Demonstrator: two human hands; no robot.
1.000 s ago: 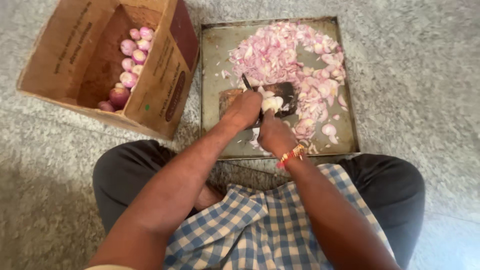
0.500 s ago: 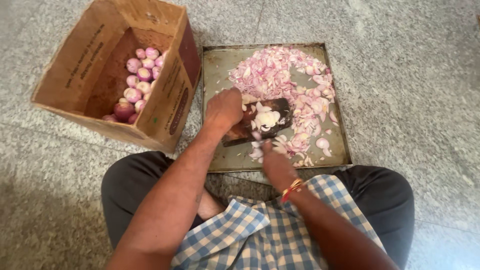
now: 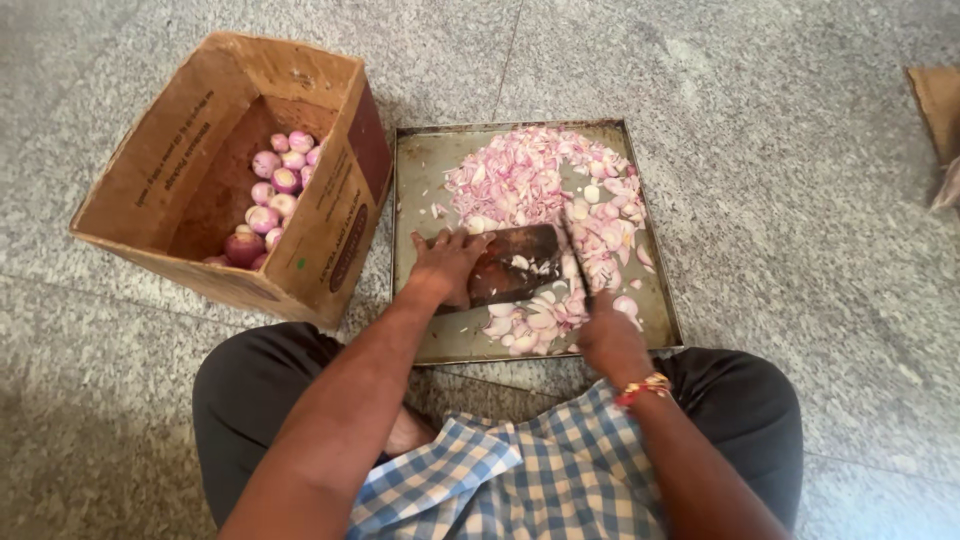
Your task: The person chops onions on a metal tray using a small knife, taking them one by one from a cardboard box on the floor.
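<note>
In the head view, a dark wooden chopping board [image 3: 515,265] lies inside a square metal tray [image 3: 420,170] on the grey stone floor, its long axis running left to right and tilted slightly up toward the right. The left hand [image 3: 445,265] presses flat on the board's left end, fingers spread. The right hand [image 3: 608,335] is closed around a knife [image 3: 572,262] whose thin blade points away from the person along the board's right edge; the handle is hidden in the fist. Sliced pink onion pieces [image 3: 520,180] fill the tray's far half, leaving bare metal at its left side. An open brown cardboard box [image 3: 330,230] holding whole peeled onions [image 3: 275,190] touches the tray's left rim.
</note>
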